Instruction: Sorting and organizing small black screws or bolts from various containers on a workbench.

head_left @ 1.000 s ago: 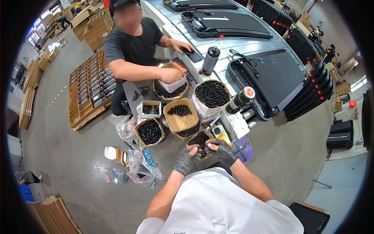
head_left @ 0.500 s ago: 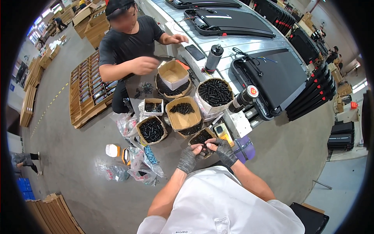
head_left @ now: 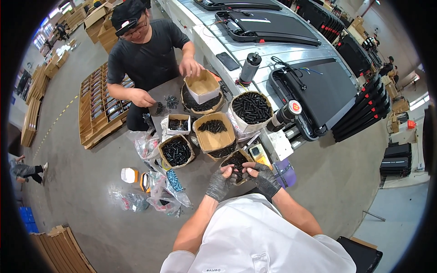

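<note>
Both my hands wear dark fingerless gloves and are over a small cardboard box (head_left: 226, 162) of tiny black parts (head_left: 236, 160) at the table's near edge. At the box's left side my left hand (head_left: 220, 183) pinches thumb against fingers; whatever is between them is too small to name. My right hand (head_left: 262, 177) faces it from the right, thumb and forefinger pinched too, their contents equally unclear. A small gap separates the fingertips. Just beyond stands an open brown box (head_left: 212, 142) with black screws (head_left: 212, 126) in it.
Around are a box of black screws (head_left: 176, 152), a white tub (head_left: 236, 128) of black cylindrical parts and a bag of blue screws (head_left: 174, 180). A co-worker (head_left: 144, 54) stands across the table. A conveyor (head_left: 268, 51) carries black panels. A purple stool seat (head_left: 286, 174) is at right.
My fingertips have drawn slightly apart over the box. The co-worker's one hand has moved to the white-sided box, the other down to the small parts on the table.
</note>
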Action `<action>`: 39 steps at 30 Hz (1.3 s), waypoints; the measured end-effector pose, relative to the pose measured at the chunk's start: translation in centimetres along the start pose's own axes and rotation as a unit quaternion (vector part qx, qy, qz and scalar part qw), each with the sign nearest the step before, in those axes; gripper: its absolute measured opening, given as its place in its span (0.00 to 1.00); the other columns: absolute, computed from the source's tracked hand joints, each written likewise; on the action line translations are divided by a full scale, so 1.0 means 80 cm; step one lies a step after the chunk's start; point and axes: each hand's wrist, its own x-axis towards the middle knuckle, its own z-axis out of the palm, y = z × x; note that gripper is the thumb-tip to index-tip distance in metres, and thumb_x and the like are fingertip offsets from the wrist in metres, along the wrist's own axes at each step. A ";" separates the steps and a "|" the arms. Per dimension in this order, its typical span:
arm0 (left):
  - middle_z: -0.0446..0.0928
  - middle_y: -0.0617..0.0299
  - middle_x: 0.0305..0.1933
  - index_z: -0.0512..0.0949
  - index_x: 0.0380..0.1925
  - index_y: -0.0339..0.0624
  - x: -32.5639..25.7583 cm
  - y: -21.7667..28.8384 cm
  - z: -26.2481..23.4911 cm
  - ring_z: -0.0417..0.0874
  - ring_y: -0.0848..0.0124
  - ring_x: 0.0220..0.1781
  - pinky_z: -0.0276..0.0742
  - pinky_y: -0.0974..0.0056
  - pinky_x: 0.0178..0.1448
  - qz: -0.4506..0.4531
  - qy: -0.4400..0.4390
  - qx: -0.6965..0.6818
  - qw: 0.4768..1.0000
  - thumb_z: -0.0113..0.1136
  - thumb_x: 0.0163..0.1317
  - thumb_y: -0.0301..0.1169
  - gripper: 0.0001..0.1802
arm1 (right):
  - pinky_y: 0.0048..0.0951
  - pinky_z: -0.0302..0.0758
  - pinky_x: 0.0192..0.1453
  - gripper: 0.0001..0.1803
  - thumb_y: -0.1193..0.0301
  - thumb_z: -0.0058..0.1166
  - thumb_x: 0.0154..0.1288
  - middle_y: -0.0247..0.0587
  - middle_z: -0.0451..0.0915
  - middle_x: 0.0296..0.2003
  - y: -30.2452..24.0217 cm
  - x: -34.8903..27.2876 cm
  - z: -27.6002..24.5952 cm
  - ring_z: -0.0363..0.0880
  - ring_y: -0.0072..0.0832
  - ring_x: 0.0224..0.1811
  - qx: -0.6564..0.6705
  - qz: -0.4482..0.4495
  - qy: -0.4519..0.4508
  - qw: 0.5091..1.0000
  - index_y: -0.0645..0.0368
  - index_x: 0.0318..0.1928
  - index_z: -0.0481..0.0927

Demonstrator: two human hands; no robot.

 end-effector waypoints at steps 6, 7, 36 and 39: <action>0.81 0.61 0.38 0.78 0.46 0.41 0.000 0.000 0.006 0.81 0.75 0.33 0.79 0.70 0.39 0.020 0.006 0.015 1.000 0.61 0.63 0.33 0.13 | 0.22 0.73 0.47 0.13 0.72 0.55 0.63 0.36 0.80 0.37 0.004 -0.003 0.007 0.77 0.23 0.40 0.007 0.015 0.050 0.999 0.64 0.46 0.78; 0.81 0.61 0.38 0.78 0.46 0.40 0.001 0.000 0.008 0.81 0.74 0.34 0.80 0.69 0.40 0.021 0.007 0.018 1.000 0.61 0.62 0.32 0.13 | 0.22 0.73 0.47 0.13 0.72 0.55 0.63 0.36 0.80 0.37 0.004 -0.002 0.008 0.77 0.23 0.40 0.007 0.015 0.051 0.999 0.64 0.46 0.78; 0.81 0.60 0.39 0.78 0.47 0.41 0.015 -0.015 -0.015 0.81 0.71 0.37 0.80 0.67 0.42 0.034 0.033 0.025 0.999 0.60 0.64 0.33 0.13 | 0.23 0.73 0.42 0.13 0.67 0.54 0.65 0.33 0.80 0.34 0.019 0.010 0.041 0.76 0.20 0.36 -0.193 -0.081 0.095 0.973 0.62 0.47 0.78; 0.81 0.61 0.38 0.77 0.46 0.42 0.020 -0.014 -0.027 0.81 0.71 0.35 0.80 0.68 0.40 0.031 0.030 0.011 0.999 0.61 0.63 0.35 0.14 | 0.23 0.73 0.46 0.15 0.66 0.51 0.68 0.35 0.80 0.38 0.047 0.039 -0.005 0.76 0.20 0.39 -0.174 -0.056 0.083 0.980 0.61 0.50 0.77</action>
